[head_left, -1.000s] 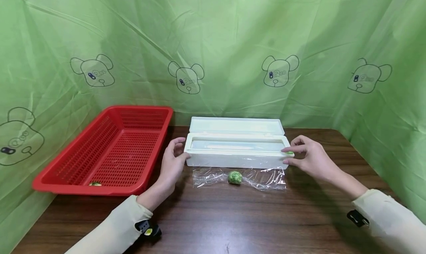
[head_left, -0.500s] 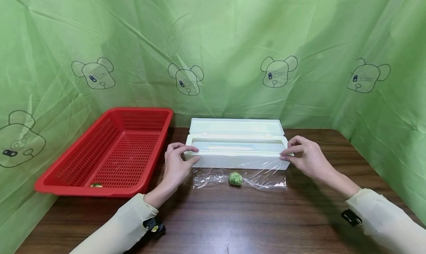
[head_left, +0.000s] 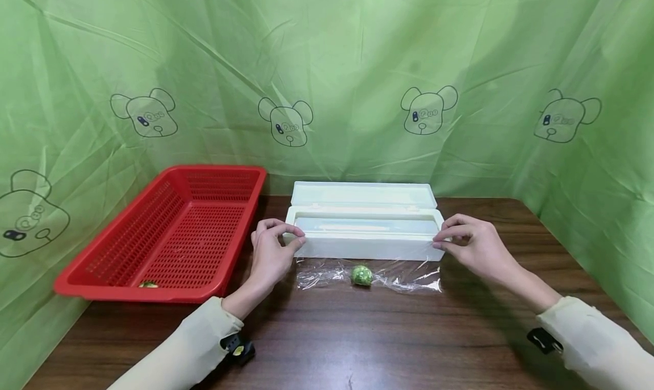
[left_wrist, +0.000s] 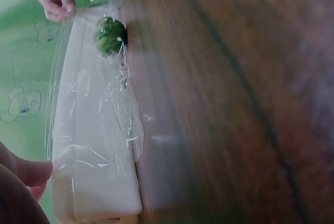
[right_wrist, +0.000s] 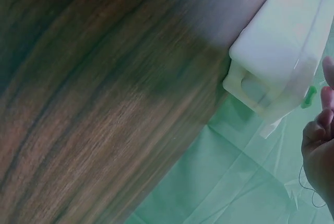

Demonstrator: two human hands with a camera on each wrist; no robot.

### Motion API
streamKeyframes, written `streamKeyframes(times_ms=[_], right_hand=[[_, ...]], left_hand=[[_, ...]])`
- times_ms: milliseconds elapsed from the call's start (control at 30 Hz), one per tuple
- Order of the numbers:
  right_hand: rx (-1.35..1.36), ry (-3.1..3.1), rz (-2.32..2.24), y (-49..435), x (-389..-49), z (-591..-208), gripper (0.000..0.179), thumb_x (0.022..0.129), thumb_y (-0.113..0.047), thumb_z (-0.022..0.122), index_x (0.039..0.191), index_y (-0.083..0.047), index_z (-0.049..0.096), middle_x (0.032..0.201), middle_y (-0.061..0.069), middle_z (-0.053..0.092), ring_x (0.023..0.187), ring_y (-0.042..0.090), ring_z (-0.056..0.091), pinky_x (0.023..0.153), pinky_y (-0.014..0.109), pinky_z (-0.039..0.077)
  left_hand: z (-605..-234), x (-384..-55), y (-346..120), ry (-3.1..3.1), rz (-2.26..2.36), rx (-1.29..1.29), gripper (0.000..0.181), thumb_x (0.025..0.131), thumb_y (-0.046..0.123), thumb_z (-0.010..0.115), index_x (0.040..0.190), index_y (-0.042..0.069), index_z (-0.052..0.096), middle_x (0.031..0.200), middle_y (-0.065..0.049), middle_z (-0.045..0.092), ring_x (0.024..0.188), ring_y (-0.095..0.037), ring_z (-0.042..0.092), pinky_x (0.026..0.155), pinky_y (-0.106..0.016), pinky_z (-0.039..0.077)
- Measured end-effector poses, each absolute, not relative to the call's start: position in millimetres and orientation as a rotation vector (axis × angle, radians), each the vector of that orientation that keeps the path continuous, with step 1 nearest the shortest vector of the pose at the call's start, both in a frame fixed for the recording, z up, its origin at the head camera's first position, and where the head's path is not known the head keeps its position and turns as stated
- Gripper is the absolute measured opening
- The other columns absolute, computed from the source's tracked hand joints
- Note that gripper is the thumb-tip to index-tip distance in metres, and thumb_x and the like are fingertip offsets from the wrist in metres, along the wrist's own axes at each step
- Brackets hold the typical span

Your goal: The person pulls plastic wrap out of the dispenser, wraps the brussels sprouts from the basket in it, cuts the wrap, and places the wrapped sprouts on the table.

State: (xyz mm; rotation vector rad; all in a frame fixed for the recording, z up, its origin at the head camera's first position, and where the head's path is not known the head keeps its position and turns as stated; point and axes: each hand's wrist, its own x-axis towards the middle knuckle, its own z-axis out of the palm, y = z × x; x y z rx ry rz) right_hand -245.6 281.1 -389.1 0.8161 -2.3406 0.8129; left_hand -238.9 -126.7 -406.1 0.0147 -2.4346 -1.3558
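Note:
A white cling film dispenser box (head_left: 365, 247) lies on the table with its lid (head_left: 363, 195) raised at the back. Clear cling film (head_left: 403, 274) hangs over its front onto the table. On or under the film sits a small round green vegetable (head_left: 361, 275), like a Brussels sprout. My left hand (head_left: 271, 254) pinches the film's edge near the box's left end. At the right end my right hand (head_left: 477, 247) pinches the film between thumb and fingers. A green slider (right_wrist: 309, 97) shows at that end in the right wrist view.
To the left stands a red perforated basket (head_left: 245, 225) with a small green piece (head_left: 148, 284) in its near corner. A green curtain (head_left: 347, 66) hangs behind and beside the brown wooden table (head_left: 327, 333).
My left hand moved right from the box's left end and took the film's edge. The right hand let go of the green slider at the right end and now pinches film there.

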Motion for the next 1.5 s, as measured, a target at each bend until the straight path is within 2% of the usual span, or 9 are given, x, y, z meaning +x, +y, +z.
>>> streamKeyframes(times_ms=[200,333,600,700,833,933,1033,1233,1500], right_hand=[[0.726,-2.453,0.960,282.2,-240.0,-386.6,0.024,0.079,0.004,0.089,0.089,-0.016,0.083,0.086,-0.007,0.074,0.064,0.007,0.055,0.055,0.018,0.042],[0.637,-2.573,1.124,284.5,-235.7,-384.0,0.013,0.087,-0.003,0.086,0.094,-0.014,0.083,0.082,0.002,0.076,0.062,0.009,0.057,0.052,0.022,0.045],[0.623,-2.661,1.362,290.5,-232.5,-385.8,0.009,0.092,-0.008,0.082,0.101,-0.008,0.082,0.093,0.006,0.079,0.067,0.018,0.066,0.055,0.028,0.052],[0.654,-2.659,1.459,292.7,-231.3,-389.1,0.010,0.093,-0.005,0.079,0.103,-0.004,0.080,0.088,0.013,0.076,0.062,0.013,0.062,0.052,0.031,0.052],[0.686,-2.641,1.572,295.7,-229.9,-393.5,0.009,0.096,-0.003,0.075,0.105,-0.001,0.077,0.076,0.017,0.070,0.056,0.013,0.058,0.046,0.034,0.049],[0.684,-2.616,1.686,296.3,-229.3,-396.3,0.008,0.098,-0.003,0.072,0.105,0.002,0.073,0.082,0.022,0.072,0.054,0.013,0.054,0.042,0.035,0.043],[0.661,-2.596,1.797,294.1,-227.7,-398.4,0.011,0.100,-0.003,0.070,0.104,0.006,0.067,0.097,0.028,0.074,0.054,0.012,0.053,0.042,0.036,0.037],[0.593,-2.590,1.869,287.3,-222.0,-398.8,0.017,0.101,-0.004,0.069,0.104,0.010,0.062,0.099,0.026,0.075,0.057,0.011,0.053,0.044,0.036,0.034],[0.502,-2.597,1.828,281.7,-216.8,-391.2,0.018,0.101,-0.006,0.070,0.105,0.010,0.063,0.093,0.022,0.076,0.059,0.012,0.056,0.048,0.029,0.045]], left_hand=[[-406.0,-231.6,-125.9,-2.437,-1.306,-0.017,0.005,0.088,0.013,0.086,0.090,0.013,0.081,0.123,-0.010,0.055,0.117,-0.033,0.040,0.094,-0.047,0.036],[-406.1,-226.3,-126.1,-2.437,-1.291,-0.040,0.004,0.089,0.012,0.085,0.090,0.013,0.081,0.122,-0.011,0.055,0.113,-0.033,0.041,0.090,-0.045,0.036],[-403.5,-218.6,-131.1,-2.430,-1.309,-0.117,0.004,0.090,0.010,0.081,0.092,0.010,0.077,0.117,-0.008,0.063,0.100,-0.032,0.051,0.086,-0.042,0.037],[-401.3,-214.1,-131.0,-2.414,-1.318,-0.156,0.007,0.091,0.005,0.079,0.093,0.010,0.075,0.114,-0.006,0.066,0.094,-0.029,0.053,0.097,-0.044,0.038],[-398.4,-207.6,-129.7,-2.438,-1.328,-0.155,0.010,0.092,0.004,0.077,0.095,0.013,0.072,0.094,-0.005,0.065,0.082,-0.024,0.053,0.089,-0.042,0.043],[-396.9,-204.7,-128.7,-2.477,-1.362,-0.121,0.010,0.094,0.006,0.076,0.097,0.015,0.072,0.079,-0.005,0.058,0.071,-0.020,0.051,0.068,-0.035,0.042],[-395.9,-203.9,-127.8,-2.500,-1.403,-0.109,0.010,0.096,0.005,0.074,0.097,0.014,0.071,0.071,-0.005,0.054,0.065,-0.017,0.050,0.061,-0.031,0.040],[-394.4,-205.1,-127.4,-2.503,-1.456,-0.145,0.010,0.097,0.002,0.072,0.097,0.011,0.069,0.078,-0.004,0.065,0.063,-0.016,0.050,0.059,-0.029,0.040],[-390.3,-208.1,-128.4,-2.490,-1.465,-0.173,0.011,0.097,-0.001,0.071,0.097,0.009,0.068,0.083,-0.004,0.068,0.068,-0.020,0.054,0.061,-0.027,0.043]])
